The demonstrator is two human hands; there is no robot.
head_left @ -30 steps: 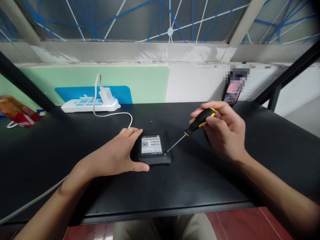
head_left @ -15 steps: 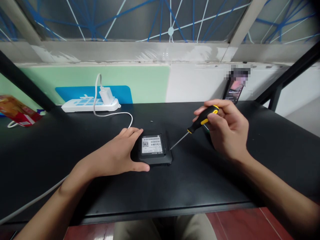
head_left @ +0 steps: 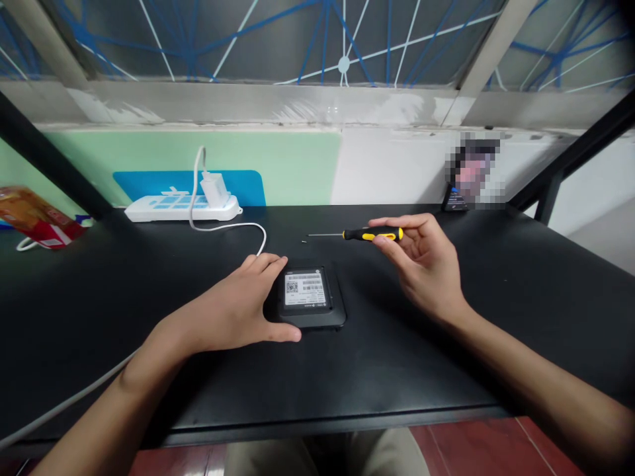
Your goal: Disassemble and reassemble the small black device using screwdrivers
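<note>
Right hand [head_left: 429, 264]: grip clasped around the black and yellow handle of a screwdriver [head_left: 372, 233], shaft level and pointing left. Handle judged light and stiff; the handle is the sound place to hold, the thin shaft giving little purchase.

Left hand [head_left: 233, 311]: grip spread across the left side of a flat black case [head_left: 317, 319], thumb along the near edge, fingers at the far left corner, holding it in place.

The case lies flat on the black surface [head_left: 397, 370], label [head_left: 304, 291] upward. Judged light, rigid and smooth, so liable to slide if pushed; best held by opposite edges, without pressing on the middle.

A small screw [head_left: 304, 241] lies beyond the case, just beside the screwdriver tip; contact between them cannot be determined. Judged hard and easily rolled or lost; fingertips or the tool tip would suit it.

Farther out: white cable [head_left: 225, 228], power strip [head_left: 183, 210] with charger [head_left: 213, 190], phone [head_left: 456, 198] against the wall, red packet [head_left: 42, 218] at far left.
</note>
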